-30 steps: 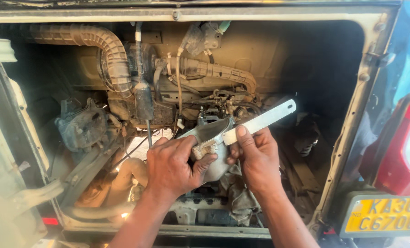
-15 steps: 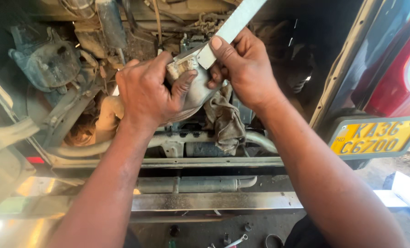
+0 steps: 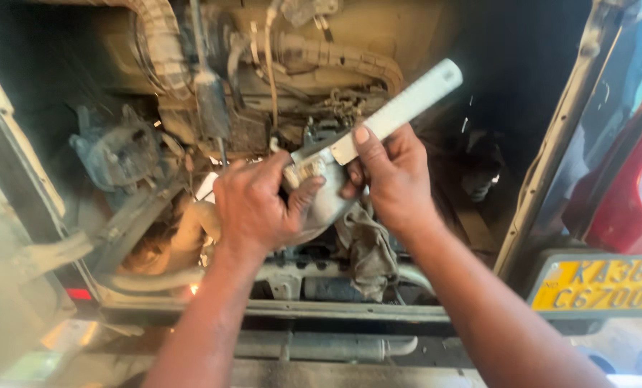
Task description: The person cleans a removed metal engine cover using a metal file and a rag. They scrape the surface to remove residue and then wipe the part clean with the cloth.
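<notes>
Nearest the camera, a dusty metal bumper bar (image 3: 314, 348) runs across the bottom of the view, with a yellow plate (image 3: 600, 286) and a red tail lamp (image 3: 626, 194) off to the right, so the person is leaning into the open rear engine bay of a small vehicle. Both forearms reach up over that bar. The left hand (image 3: 260, 208) is curled shut around the head end of a large silver wrench (image 3: 378, 122), its thumb and fingers pinching at the jaw and the small knurled adjuster, which suggests it is steadying the head on a fitting or setting its width. The right hand (image 3: 393, 176) grips the wrench handle just behind the head, thumb laid flat along the top, closed firmly, a hold suited to guiding and pressing the tool. The wrench lies at centre, its pale handle slanting up and to the right, free of the parts around it. Just under the hands hangs a greasy grey rag (image 3: 368, 248), draped over a rounded metal part that the hands mostly hide. Further in sit the dirty engine (image 3: 120, 151), thin cables, and at the back a ribbed hose (image 3: 159, 43) curving down the left.
</notes>
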